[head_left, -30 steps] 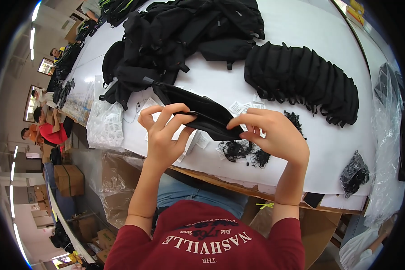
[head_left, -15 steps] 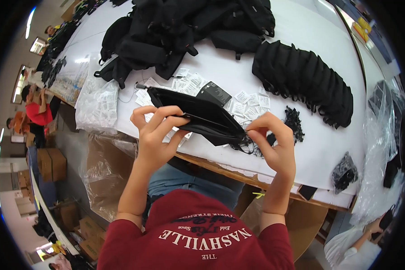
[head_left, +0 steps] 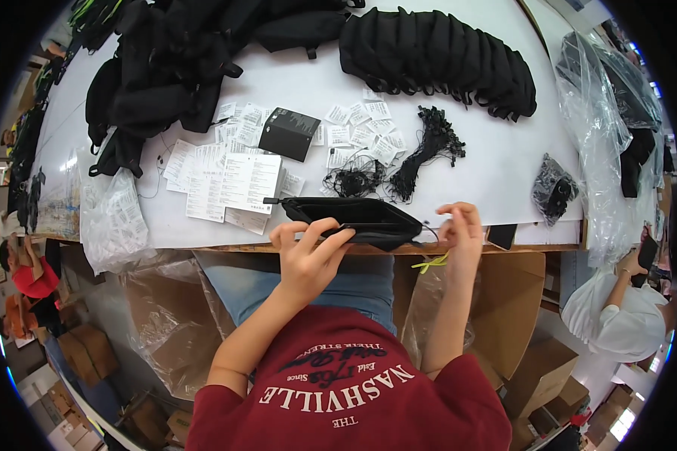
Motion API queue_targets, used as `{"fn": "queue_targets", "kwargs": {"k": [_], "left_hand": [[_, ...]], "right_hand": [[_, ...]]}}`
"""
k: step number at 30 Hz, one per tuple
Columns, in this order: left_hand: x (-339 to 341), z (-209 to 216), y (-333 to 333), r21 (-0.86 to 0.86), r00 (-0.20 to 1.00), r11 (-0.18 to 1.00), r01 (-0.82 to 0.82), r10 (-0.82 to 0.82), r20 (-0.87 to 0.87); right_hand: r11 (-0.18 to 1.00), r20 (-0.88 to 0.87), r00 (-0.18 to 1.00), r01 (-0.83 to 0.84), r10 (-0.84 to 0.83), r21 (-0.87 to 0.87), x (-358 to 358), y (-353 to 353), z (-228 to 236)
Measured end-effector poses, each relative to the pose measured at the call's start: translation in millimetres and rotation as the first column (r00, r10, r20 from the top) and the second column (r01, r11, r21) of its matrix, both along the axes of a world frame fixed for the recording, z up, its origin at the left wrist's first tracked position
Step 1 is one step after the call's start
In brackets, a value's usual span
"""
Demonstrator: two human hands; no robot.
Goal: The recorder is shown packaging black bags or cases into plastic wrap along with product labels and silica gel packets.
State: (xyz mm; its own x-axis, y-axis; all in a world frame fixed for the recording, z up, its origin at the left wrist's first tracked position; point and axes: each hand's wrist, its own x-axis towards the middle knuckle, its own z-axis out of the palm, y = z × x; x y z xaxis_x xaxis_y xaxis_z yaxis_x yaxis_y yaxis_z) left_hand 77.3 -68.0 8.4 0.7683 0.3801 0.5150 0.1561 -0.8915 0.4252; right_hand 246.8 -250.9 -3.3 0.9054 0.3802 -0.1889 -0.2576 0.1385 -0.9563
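Note:
An unzipped black pouch (head_left: 384, 213) is held at the table's near edge, its mouth gaping upward. My left hand (head_left: 308, 252) is closed on its near side, fingertips over the rim. From the pouch's right end a thin black cord (head_left: 429, 228) runs to my right hand (head_left: 462, 233), whose fingers are pinched together at it; the exact grip is small to see. Just beyond the pouch lie a tangle of black cords (head_left: 353, 179) and a longer bundle of black cords (head_left: 429, 146). White printed leaflets (head_left: 233, 180) are spread to the left.
A black card (head_left: 289, 134) rests among small white labels (head_left: 365, 128). Black pouches form a heap (head_left: 158, 68) at the far left and a row (head_left: 436, 60) at the far right. Clear plastic bags (head_left: 113, 225) flank the work. Open cardboard boxes (head_left: 504, 301) stand below the table edge.
The pouch has come nearer to the table edge, uncovering the leaflets. My right hand has moved away from the pouch's end to the right. My whole view has shifted.

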Motion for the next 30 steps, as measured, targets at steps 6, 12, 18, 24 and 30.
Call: {"fn": "queue_targets", "kwargs": {"k": [6, 12, 18, 24, 30], "left_hand": [[-5, -17, 3, -0.041, 1.0, 0.999, 0.003, -0.003, -0.004], [-17, -18, 3, 0.074, 0.991, 0.997, 0.038, -0.028, -0.134], [-20, -17, 3, -0.046, 0.977, 0.998, 0.03, -0.039, -0.209], [-14, -5, 10, -0.082, 0.968, 0.992, 0.099, -0.115, -0.223], [-7, -2, 9, -0.105, 0.967, 0.99, 0.092, -0.114, -0.229]], "right_hand": [[0.966, 0.331, 0.937, -0.023, 0.111, -0.259, 21, 27, 18], [0.646, 0.539, 0.652, 0.097, 0.534, -0.757, 49, 106, -5], [0.486, 0.446, 0.654, 0.136, 0.611, -0.863, 53, 116, -23], [0.675, 0.57, 0.668, 0.136, 0.478, -0.726, 34, 90, 27], [0.733, 0.546, 0.595, -0.112, 0.59, -0.671, -38, 67, 50]]}}
